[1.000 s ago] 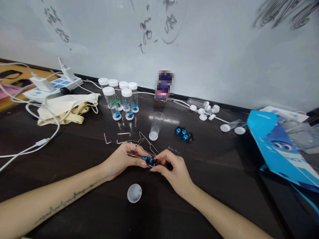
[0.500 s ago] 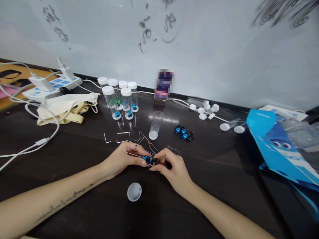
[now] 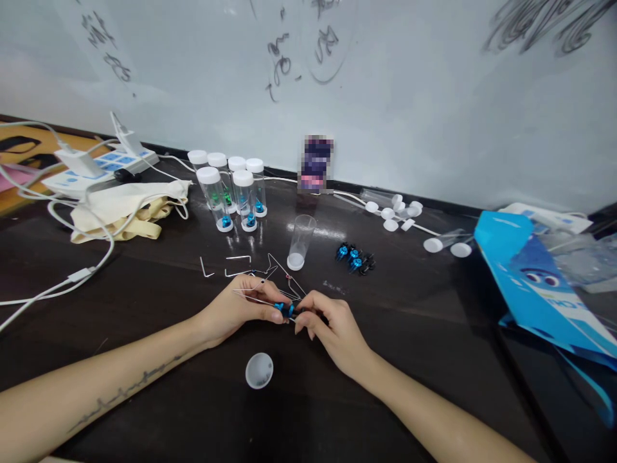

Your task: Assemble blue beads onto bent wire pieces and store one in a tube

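My left hand (image 3: 248, 299) is closed, thumb and fingers pinching a small blue-and-black metal part (image 3: 284, 310) that has thin bent wires attached. My right hand (image 3: 332, 325) grips the black end of the same part between thumb and fingertips, covering most of that end. Behind the hands, the thin wires (image 3: 270, 273) spread over the dark table. A little white cup (image 3: 259, 371) with tiny dark bits inside sits in front of the hands. Past the fingers an uncapped clear tube (image 3: 303, 239) stands on a white base.
Several similar blue-and-black parts (image 3: 355, 257) lie at the right. Capped clear tubes (image 3: 224, 193) stand at the back left, with hex keys (image 3: 238, 259) nearer. White caps (image 3: 391, 225), a phone (image 3: 316, 164), a blue bag (image 3: 535, 276), a cloth bag (image 3: 125, 206) and a power strip (image 3: 103, 168) surround the area.
My right hand's fingers have shifted over the black end of the part, hiding more of it, and the thumb has curled inward. My left hand keeps its hold.
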`<state>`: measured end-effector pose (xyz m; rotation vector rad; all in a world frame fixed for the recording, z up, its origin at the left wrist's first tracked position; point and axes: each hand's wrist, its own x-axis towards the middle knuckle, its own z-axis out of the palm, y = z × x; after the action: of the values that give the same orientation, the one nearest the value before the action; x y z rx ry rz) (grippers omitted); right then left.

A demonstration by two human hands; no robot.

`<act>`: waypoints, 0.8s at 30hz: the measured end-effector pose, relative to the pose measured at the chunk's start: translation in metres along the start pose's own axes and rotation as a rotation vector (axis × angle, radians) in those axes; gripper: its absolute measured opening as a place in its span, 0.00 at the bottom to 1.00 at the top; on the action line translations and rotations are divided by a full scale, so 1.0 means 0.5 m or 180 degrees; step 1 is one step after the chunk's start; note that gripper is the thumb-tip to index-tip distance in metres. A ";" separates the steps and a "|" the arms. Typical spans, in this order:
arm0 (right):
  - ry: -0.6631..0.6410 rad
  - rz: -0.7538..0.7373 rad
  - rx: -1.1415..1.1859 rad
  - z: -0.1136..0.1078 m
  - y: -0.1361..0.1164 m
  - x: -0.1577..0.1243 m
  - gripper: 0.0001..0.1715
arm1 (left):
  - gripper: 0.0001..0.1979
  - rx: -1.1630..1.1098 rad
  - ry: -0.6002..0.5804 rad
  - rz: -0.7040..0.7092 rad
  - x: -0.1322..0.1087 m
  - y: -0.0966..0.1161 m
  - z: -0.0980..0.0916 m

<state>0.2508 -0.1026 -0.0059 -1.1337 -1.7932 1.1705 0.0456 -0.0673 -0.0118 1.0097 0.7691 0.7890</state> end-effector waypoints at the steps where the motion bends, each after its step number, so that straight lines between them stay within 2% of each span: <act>1: -0.0027 -0.0008 -0.0011 0.000 0.000 0.000 0.17 | 0.10 -0.0009 0.0009 0.0005 0.000 0.000 0.001; 12: 0.0372 -0.0166 -0.0017 -0.002 0.001 -0.006 0.15 | 0.09 -0.0158 0.0211 0.0164 0.001 -0.008 -0.001; 17: 0.0330 -0.0239 -0.0060 -0.003 0.001 -0.006 0.19 | 0.10 -0.0109 0.0180 0.0162 0.003 -0.008 0.000; 24: 0.0198 -0.0068 -0.0114 -0.001 0.003 -0.002 0.17 | 0.11 -0.0073 0.0143 0.0198 0.000 -0.007 0.000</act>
<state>0.2521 -0.1029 -0.0071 -1.1564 -1.7813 1.0831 0.0463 -0.0685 -0.0151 1.0020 0.7685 0.8750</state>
